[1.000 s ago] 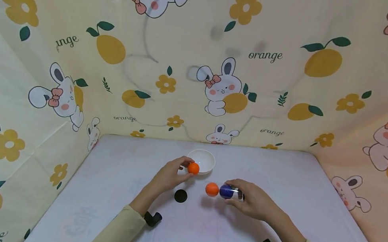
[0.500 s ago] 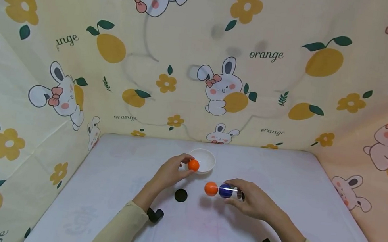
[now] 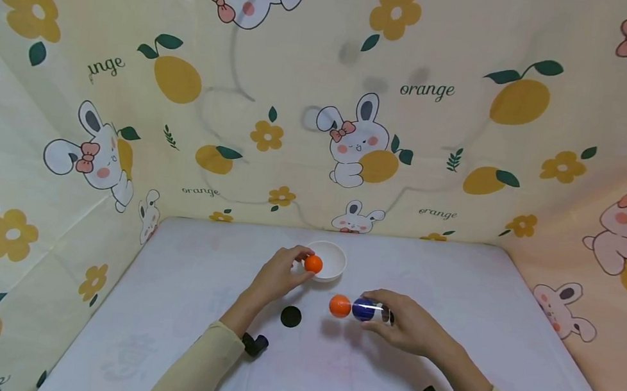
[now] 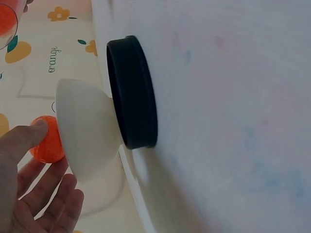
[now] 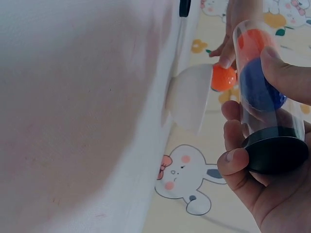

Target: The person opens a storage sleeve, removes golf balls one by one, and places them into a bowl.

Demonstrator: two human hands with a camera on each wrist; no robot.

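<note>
At the near left rim of a white bowl [image 3: 335, 264], my left hand [image 3: 273, 279] pinches an orange ball [image 3: 314, 264] between thumb and fingers. My right hand [image 3: 413, 325] grips a clear tube [image 5: 246, 115] whose black end [image 5: 276, 154] sits toward the palm. Inside the tube, a blue ball [image 5: 260, 86] lies beside another orange ball [image 3: 339, 305], the orange one nearer the far end. That far end points left, toward my other hand, in the head view. A round black cap [image 3: 290, 317] rests on the table between the hands, nearer the left one.
A white cloth covers the table [image 3: 214, 255]. Patterned sheets with rabbits and oranges [image 3: 279, 88] hang behind it and along both sides. Each wrist carries a black camera mount close above the tabletop.
My left hand has moved slightly forward with the orange ball, farther over the bowl's rim. My right hand and the tube have stayed nearly still.
</note>
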